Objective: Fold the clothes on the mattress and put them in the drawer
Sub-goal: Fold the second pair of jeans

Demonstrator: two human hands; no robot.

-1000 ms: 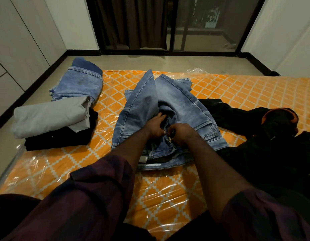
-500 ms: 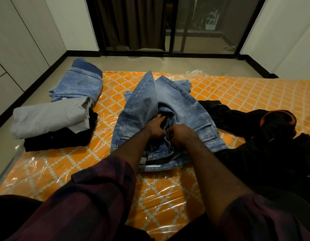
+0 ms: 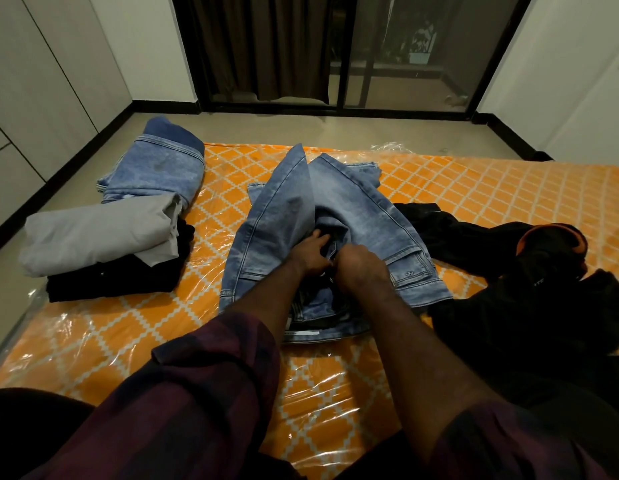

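1. So, the orange mattress (image 3: 474,188) holds all the clothes, under a shiny plastic cover.
2. A heap of black clothes (image 3: 509,306) lies on its right side, not folded yet.
3. The light blue jeans (image 3: 353,209) lie in the middle, spread open and not folded.
4. A folded pile (image 3: 93,233) sits at the left edge, with blue jeans on the far side and a grey cloth on top of a black one. I think that part is done.
5. The left hand (image 3: 310,249) and the right hand (image 3: 361,268) both have curled fingers that grip the jeans near the waist.
6. The fingertips are tucked into the cloth, so I cannot tell if they work a button or a zip. No drawer shows.
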